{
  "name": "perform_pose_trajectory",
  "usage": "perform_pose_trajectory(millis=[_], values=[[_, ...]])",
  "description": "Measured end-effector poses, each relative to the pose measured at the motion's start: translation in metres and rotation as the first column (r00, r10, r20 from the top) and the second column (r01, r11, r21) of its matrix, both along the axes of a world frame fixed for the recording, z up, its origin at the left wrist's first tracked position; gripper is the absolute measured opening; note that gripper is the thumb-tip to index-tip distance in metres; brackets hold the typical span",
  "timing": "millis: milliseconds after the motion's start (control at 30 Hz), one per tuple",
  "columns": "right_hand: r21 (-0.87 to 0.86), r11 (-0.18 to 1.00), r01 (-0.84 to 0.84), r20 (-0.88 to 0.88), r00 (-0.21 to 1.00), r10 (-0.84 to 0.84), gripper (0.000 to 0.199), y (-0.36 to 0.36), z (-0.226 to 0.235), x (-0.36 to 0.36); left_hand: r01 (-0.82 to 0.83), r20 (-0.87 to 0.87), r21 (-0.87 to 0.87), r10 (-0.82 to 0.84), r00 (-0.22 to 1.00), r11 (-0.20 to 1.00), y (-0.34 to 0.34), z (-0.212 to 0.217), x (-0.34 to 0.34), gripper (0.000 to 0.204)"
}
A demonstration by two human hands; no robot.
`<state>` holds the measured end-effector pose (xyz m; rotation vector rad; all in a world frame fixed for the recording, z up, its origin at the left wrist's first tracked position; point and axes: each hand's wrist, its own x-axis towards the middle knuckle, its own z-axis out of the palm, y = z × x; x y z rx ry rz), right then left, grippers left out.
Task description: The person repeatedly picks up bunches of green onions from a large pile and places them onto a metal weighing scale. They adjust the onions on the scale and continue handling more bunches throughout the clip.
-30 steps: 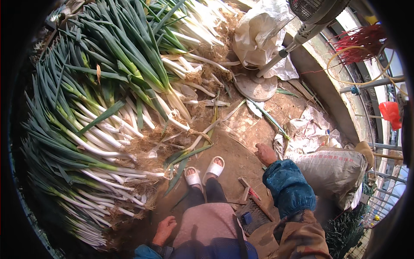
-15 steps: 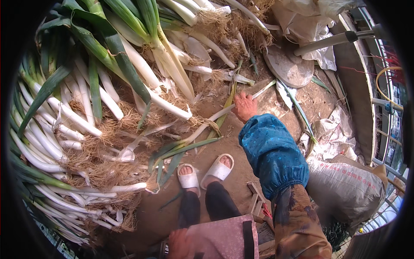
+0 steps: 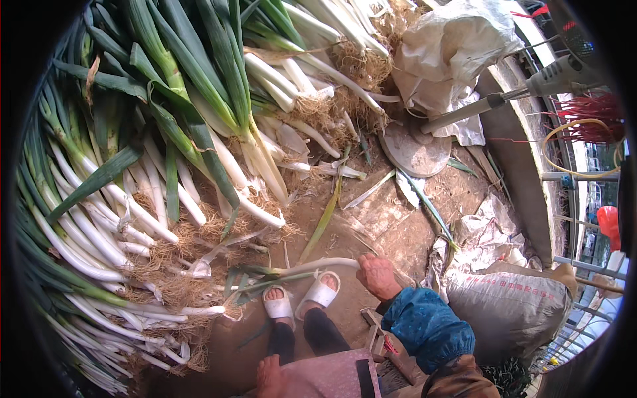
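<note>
right hand (image 3: pixel 377 275) at 5 o'clock, grip closed on a leek (image 3: pixel 312 265) lying across the dirt floor (image 3: pixel 391 229) above white slippers (image 3: pixel 320 292) | left hand (image 3: pixel 269 375) at 6 o'clock, on lap, probably empty, grip unclear | leek pile (image 3: pixel 152 166) at 10 o'clock

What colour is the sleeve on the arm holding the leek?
Blue, on the right hand's sleeve, clear in the head view.

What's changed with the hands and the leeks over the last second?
The right hand went out to the loose stalks on the ground, then drew back toward the feet, now gripping one leek by its white end. The left hand stayed at the lap. The big leek pile is unchanged.
</note>
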<state>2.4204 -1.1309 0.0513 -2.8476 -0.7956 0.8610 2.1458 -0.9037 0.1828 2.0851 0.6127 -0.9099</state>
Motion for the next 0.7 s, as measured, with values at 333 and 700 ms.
perform_pose_trajectory(millis=[333, 700], values=[[0.224, 0.972, -0.075, 0.216, 0.976, 0.026, 0.02, -0.003, 0.424, -0.005, 0.12, 0.656, -0.023, -0.076, 0.751, 0.992, -0.046, 0.095, 0.178, 0.075], [0.78, 0.619, -0.09, 0.407, 0.824, -0.393, 0.057, 0.006, 0.656, -0.011, 0.399, 0.432, -0.621, -0.13, 0.892, 0.675, 0.023, 0.307, 0.198, 0.039]])
